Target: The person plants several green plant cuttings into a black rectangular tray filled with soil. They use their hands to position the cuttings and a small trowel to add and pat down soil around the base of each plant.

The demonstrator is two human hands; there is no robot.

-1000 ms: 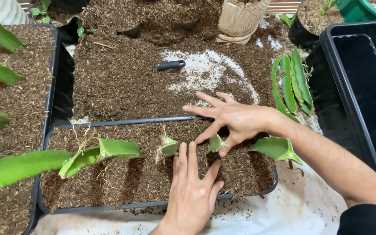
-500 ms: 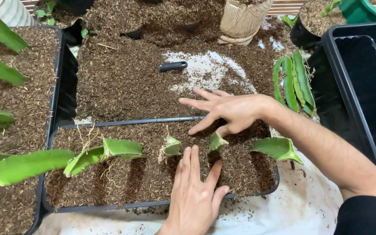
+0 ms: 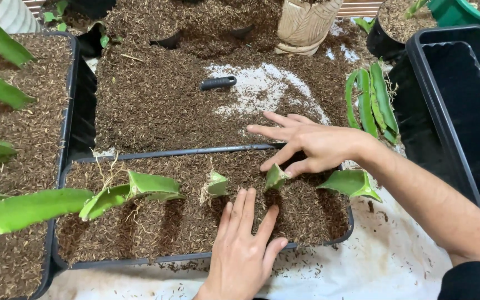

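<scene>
A black tray (image 3: 206, 256) of brown substrate lies in front of me with several green cactus cuttings standing in it. My left hand (image 3: 244, 249) lies flat, palm down, fingers apart, on the substrate just in front of a small green cutting (image 3: 276, 178). My right hand (image 3: 315, 145) reaches in from the right with its fingers spread. Its thumb and forefinger pinch the top of that small cutting. Another small cutting (image 3: 216, 183) stands to the left of it. A larger cutting (image 3: 351, 182) leans at the tray's right end.
A long cutting (image 3: 134, 190) lies at the tray's left end. Loose substrate is heaped behind the tray, with a white powder patch (image 3: 262, 89) and a black handle (image 3: 218, 83). An empty black planter (image 3: 462, 105) is at the right. Spare green cuttings (image 3: 373, 103) lie beside it.
My left hand has slid slightly back toward me over the substrate. My right hand stays at the small cutting, barely shifted.
</scene>
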